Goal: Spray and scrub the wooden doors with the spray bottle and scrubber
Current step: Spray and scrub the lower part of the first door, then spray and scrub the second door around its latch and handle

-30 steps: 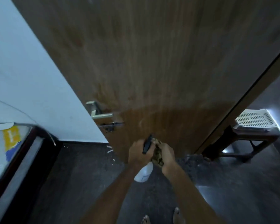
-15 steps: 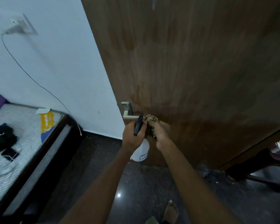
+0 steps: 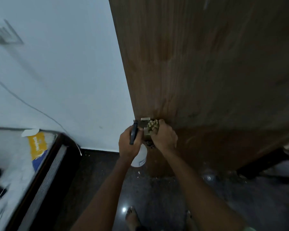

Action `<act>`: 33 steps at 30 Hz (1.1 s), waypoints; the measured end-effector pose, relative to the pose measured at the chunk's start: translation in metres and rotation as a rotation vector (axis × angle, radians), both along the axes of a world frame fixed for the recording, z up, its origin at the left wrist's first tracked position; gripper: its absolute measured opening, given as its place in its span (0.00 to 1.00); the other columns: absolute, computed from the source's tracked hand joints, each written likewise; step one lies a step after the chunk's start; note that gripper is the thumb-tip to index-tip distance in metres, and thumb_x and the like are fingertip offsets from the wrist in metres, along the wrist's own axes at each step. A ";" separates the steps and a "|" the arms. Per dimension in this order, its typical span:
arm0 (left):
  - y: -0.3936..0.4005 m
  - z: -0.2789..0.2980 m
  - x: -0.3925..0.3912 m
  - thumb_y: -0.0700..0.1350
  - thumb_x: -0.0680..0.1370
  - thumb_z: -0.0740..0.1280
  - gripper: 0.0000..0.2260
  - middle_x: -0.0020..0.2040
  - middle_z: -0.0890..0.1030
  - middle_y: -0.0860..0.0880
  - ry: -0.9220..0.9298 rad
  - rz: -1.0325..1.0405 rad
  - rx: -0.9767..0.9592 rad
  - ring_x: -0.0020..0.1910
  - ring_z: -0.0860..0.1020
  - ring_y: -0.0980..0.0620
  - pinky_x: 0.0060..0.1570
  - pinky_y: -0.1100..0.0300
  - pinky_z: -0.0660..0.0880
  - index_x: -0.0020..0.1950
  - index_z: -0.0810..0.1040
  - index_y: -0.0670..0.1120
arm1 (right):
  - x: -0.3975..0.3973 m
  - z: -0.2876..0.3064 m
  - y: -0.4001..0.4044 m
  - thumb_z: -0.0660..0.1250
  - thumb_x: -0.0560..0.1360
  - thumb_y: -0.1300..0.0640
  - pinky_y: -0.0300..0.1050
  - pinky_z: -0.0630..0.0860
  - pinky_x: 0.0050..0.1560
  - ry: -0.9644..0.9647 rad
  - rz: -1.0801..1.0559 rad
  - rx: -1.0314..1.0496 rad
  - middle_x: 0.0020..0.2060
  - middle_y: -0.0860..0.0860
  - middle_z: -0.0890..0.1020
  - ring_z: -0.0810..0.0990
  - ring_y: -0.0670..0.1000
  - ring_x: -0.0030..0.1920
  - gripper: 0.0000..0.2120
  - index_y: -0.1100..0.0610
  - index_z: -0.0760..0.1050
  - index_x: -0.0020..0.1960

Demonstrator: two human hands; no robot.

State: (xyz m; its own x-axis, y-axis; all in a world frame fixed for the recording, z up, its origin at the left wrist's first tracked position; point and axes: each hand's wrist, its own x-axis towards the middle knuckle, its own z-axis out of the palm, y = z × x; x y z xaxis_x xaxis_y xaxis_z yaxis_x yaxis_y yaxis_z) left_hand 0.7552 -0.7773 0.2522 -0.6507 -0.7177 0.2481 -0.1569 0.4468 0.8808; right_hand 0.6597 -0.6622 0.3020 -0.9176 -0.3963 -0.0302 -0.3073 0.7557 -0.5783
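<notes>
Both hands at door: left hand bottle, right hand scrubber

- door – warm brown wood grain, darker toward the bottom
- spray bottle – white body, black trigger
- scrubber – tan, checkered weave
- wall – pale bluish white
- floor – glossy black

dim, bluish indoor light; the pale painted wall is the brightest area, while the brown wooden door darkens toward its lower right. a small glare spot sits on the glossy dark stone floor. motion blur smears the left edge (wide-angle bending too).
</notes>
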 end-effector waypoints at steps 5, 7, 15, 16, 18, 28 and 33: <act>-0.032 -0.003 -0.001 0.53 0.84 0.66 0.10 0.37 0.82 0.52 0.028 -0.200 -0.102 0.33 0.80 0.51 0.34 0.45 0.81 0.48 0.81 0.50 | 0.009 -0.002 -0.011 0.65 0.79 0.52 0.46 0.67 0.47 -0.054 -0.126 -0.035 0.55 0.54 0.80 0.79 0.57 0.57 0.12 0.54 0.73 0.61; -0.037 -0.002 0.003 0.53 0.84 0.66 0.09 0.38 0.82 0.52 0.025 -0.268 -0.104 0.34 0.81 0.51 0.35 0.46 0.81 0.49 0.81 0.51 | 0.012 -0.001 -0.013 0.65 0.79 0.51 0.47 0.67 0.46 -0.087 -0.152 -0.053 0.54 0.53 0.79 0.79 0.57 0.56 0.09 0.53 0.72 0.57; -0.028 0.004 0.028 0.58 0.82 0.64 0.11 0.40 0.83 0.53 0.065 -0.407 -0.115 0.36 0.82 0.51 0.38 0.50 0.82 0.51 0.80 0.52 | 0.028 0.007 -0.015 0.65 0.79 0.49 0.52 0.76 0.56 -0.126 -0.197 -0.064 0.60 0.54 0.79 0.78 0.59 0.61 0.16 0.51 0.73 0.65; -0.026 0.003 0.032 0.59 0.82 0.64 0.12 0.41 0.83 0.52 0.065 -0.419 -0.124 0.37 0.82 0.50 0.38 0.48 0.82 0.52 0.80 0.52 | 0.029 0.009 -0.015 0.65 0.79 0.49 0.52 0.76 0.57 -0.130 -0.193 -0.065 0.61 0.54 0.79 0.78 0.58 0.62 0.16 0.51 0.73 0.65; -0.025 0.000 0.038 0.60 0.81 0.64 0.14 0.41 0.84 0.50 0.072 -0.450 -0.135 0.36 0.82 0.48 0.37 0.46 0.82 0.52 0.81 0.51 | 0.031 0.013 -0.016 0.66 0.78 0.49 0.52 0.75 0.58 -0.136 -0.190 -0.065 0.60 0.53 0.79 0.78 0.58 0.62 0.16 0.51 0.73 0.64; -0.010 0.000 0.069 0.55 0.81 0.64 0.14 0.39 0.82 0.51 0.109 -0.503 -0.224 0.35 0.79 0.51 0.34 0.51 0.78 0.49 0.82 0.47 | 0.110 0.002 0.048 0.68 0.78 0.51 0.51 0.73 0.60 -0.002 -0.220 0.021 0.63 0.54 0.76 0.74 0.56 0.65 0.22 0.56 0.71 0.70; 0.029 -0.005 0.109 0.54 0.82 0.65 0.13 0.42 0.84 0.51 0.128 -0.613 -0.166 0.38 0.81 0.52 0.37 0.54 0.79 0.51 0.83 0.46 | 0.148 -0.001 0.092 0.66 0.78 0.51 0.54 0.74 0.63 -0.020 -0.277 -0.035 0.63 0.55 0.77 0.74 0.56 0.65 0.22 0.58 0.72 0.70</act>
State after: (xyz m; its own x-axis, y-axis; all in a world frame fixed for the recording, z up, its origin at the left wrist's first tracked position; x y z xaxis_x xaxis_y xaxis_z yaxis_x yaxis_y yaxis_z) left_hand 0.8644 -0.7484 0.2475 -0.8884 -0.1704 0.4263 0.2714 0.5540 0.7870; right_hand 0.8073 -0.5698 0.3008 -0.9904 -0.1319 -0.0404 -0.0802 0.7889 -0.6092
